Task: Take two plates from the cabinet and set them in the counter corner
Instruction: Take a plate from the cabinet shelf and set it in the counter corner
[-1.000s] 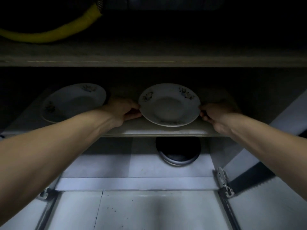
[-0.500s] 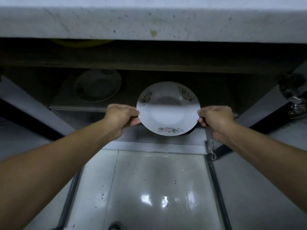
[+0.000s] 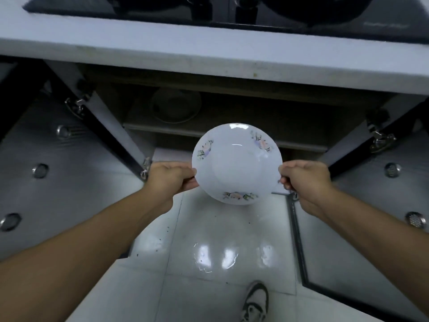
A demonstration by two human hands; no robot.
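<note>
A white plate [image 3: 236, 163] with small flower prints hangs in the air in front of the open cabinet, above the tiled floor. My left hand [image 3: 169, 177] pinches its left rim and my right hand [image 3: 301, 177] pinches its right rim. A second plate [image 3: 175, 105] lies in shadow on the cabinet shelf [image 3: 162, 130], up and to the left of the held one. The white counter edge [image 3: 209, 56] runs across the view above the cabinet.
Both cabinet doors stand wide open, the left door [image 3: 58, 163] and the right door [image 3: 383, 194], each with metal hinges. A black stovetop [image 3: 232, 10] sits on the counter. My shoe [image 3: 255, 300] stands on the glossy floor tiles.
The plate has left the shelf and come out of the cabinet toward me, held by both hands. My view has risen, so the counter top and stovetop now show.
</note>
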